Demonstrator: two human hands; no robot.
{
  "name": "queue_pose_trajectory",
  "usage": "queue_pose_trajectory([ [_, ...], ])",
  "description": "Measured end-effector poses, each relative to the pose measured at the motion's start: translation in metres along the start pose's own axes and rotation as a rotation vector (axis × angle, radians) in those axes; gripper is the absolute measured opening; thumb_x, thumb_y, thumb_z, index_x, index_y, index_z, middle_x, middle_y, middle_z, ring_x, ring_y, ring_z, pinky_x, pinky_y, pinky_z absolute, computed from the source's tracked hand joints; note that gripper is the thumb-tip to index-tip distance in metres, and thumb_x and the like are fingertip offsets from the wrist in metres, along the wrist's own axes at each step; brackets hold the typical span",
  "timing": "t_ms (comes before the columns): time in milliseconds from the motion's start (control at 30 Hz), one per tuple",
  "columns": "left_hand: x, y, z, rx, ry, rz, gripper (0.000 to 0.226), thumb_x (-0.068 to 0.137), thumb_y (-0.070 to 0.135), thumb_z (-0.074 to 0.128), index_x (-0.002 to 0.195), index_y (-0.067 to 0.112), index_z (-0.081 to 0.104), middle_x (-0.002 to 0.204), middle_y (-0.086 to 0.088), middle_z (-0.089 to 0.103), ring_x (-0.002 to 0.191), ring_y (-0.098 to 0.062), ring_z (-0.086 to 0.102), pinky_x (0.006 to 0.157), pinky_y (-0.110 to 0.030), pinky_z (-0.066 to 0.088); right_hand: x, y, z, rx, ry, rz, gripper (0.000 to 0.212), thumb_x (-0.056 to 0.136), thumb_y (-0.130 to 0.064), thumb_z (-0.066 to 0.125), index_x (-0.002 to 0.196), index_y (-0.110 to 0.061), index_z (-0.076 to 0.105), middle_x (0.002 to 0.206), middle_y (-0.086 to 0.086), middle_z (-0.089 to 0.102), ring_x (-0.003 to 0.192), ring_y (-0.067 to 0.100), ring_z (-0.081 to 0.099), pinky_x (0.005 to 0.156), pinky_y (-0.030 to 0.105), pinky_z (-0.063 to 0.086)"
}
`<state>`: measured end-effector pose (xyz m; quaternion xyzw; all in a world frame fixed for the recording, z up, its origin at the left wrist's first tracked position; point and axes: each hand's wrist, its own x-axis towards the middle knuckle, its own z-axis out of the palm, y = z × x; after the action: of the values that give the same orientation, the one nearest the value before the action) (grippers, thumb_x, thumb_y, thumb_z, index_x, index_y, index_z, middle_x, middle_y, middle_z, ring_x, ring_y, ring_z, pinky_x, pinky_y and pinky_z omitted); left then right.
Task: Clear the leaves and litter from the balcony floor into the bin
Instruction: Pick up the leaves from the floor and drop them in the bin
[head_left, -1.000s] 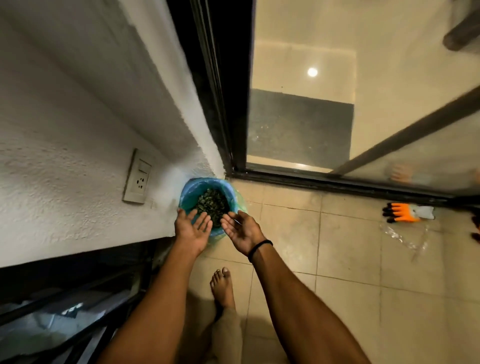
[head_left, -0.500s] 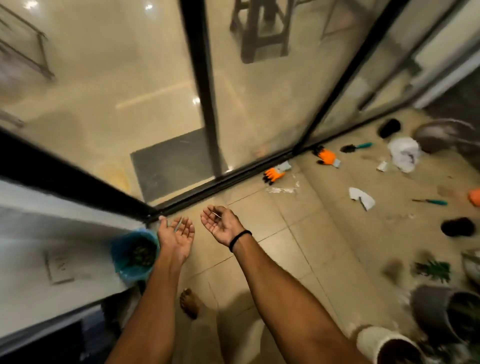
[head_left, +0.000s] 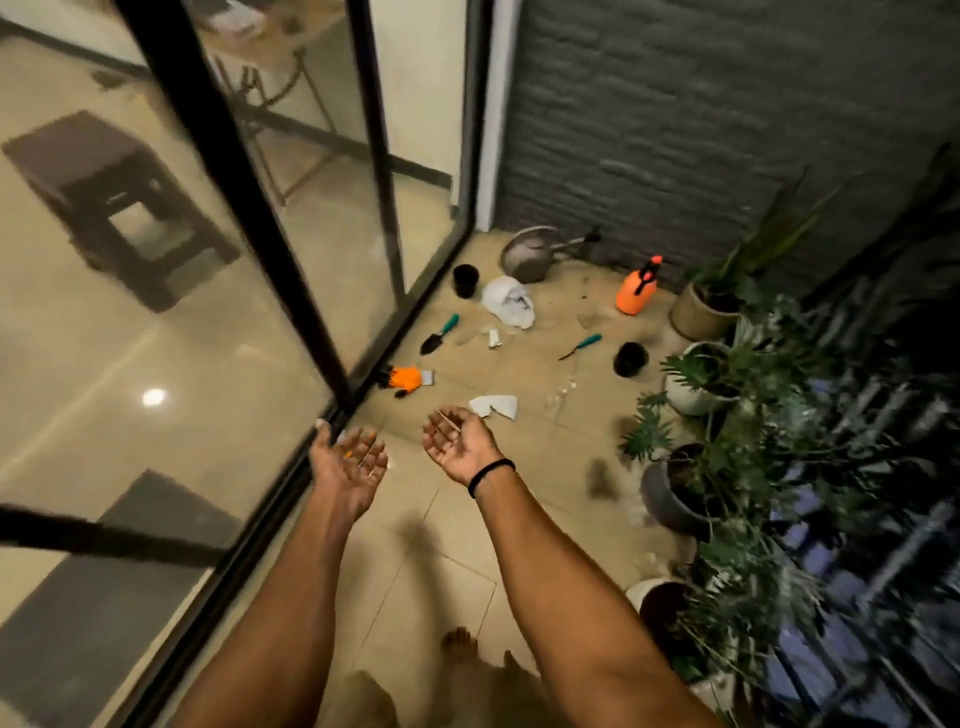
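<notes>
My left hand and my right hand are held out palm up over the tiled balcony floor, fingers relaxed and holding nothing, with a few thin bits stuck to the palms. Litter lies ahead on the floor: a torn white paper, a crumpled white bag, a small white scrap and a clear wrapper. A dark patch of debris sits by the pots. The bin is out of view.
An orange glove, two green-handled tools, two black pots, a watering can and an orange sprayer lie ahead. Potted plants line the right. Glass sliding doors run along the left.
The view has swung right, away from the blue bin with leaves by the wall, toward the far end of the balcony. Both hands stay open and palm up.
</notes>
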<state>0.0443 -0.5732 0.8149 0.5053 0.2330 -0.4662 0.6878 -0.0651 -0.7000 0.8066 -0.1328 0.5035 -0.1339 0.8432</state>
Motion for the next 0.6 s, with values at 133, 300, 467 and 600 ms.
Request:
queue_pose_trajectory([
  [133, 0.030, 0.003, 0.096, 0.110, -0.111, -0.026, 0.059, 0.096, 0.067, 0.040, 0.107, 0.014, 0.062, 0.107, -0.008, 0.065, 0.087, -0.022, 0.061, 0.078, -0.033, 0.047, 0.008, -0.085, -0.021, 0.121, 0.040, -0.087, 0.013, 0.094, -0.020, 0.052, 0.088, -0.014, 0.061, 0.090, 0.003, 0.067, 0.079, 0.020, 0.060, 0.070, 0.031, 0.049],
  [300, 0.095, 0.009, 0.190, 0.224, -0.184, -0.084, 0.057, 0.095, 0.069, 0.040, 0.103, 0.015, 0.060, 0.104, -0.006, 0.065, 0.087, -0.021, 0.062, 0.074, -0.032, 0.048, 0.044, -0.170, -0.044, 0.241, 0.119, -0.156, 0.012, 0.094, -0.018, 0.052, 0.090, -0.012, 0.062, 0.096, 0.005, 0.067, 0.083, 0.021, 0.061, 0.071, 0.031, 0.050],
  [467, 0.153, 0.013, 0.275, 0.409, -0.190, -0.087, 0.050, 0.099, 0.061, 0.042, 0.099, 0.015, 0.062, 0.096, -0.008, 0.063, 0.082, -0.020, 0.061, 0.074, -0.031, 0.050, 0.086, -0.235, -0.049, 0.344, 0.210, -0.203, 0.013, 0.097, -0.016, 0.051, 0.093, -0.010, 0.061, 0.097, 0.009, 0.067, 0.086, 0.022, 0.062, 0.076, 0.032, 0.052],
  [600, 0.192, 0.015, 0.342, 0.574, -0.191, -0.080, 0.047, 0.099, 0.058, 0.047, 0.107, 0.014, 0.063, 0.103, -0.010, 0.067, 0.082, -0.021, 0.063, 0.074, -0.033, 0.052, 0.115, -0.284, -0.050, 0.401, 0.261, -0.222, 0.012, 0.098, -0.017, 0.051, 0.092, -0.012, 0.061, 0.096, 0.008, 0.067, 0.085, 0.020, 0.063, 0.077, 0.031, 0.052],
])
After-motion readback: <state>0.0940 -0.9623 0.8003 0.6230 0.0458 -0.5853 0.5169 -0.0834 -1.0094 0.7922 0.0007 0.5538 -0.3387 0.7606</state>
